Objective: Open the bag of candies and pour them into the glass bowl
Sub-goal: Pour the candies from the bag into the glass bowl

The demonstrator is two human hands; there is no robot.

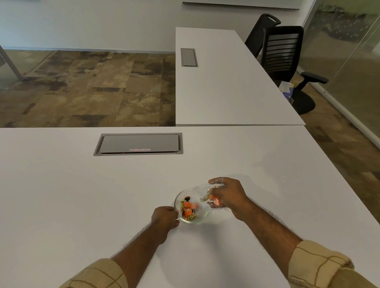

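A small glass bowl (pixel 200 217) sits on the white table (pixel 77 206) near its front middle. Several orange and gold wrapped candies (pixel 187 208) lie inside it. My left hand (pixel 164 217) grips the bowl's left rim. My right hand (pixel 229 197) holds a clear plastic bag (pixel 202 191) tilted over the bowl, its mouth pointing down and left into it. A few orange candies (pixel 216 201) remain inside the bag by my fingers.
A grey cable hatch (pixel 138 143) is set into the table behind the bowl. A second white table (pixel 225 79) joins at the back right, with black office chairs (pixel 281 51) beyond it. A glass wall runs along the right.
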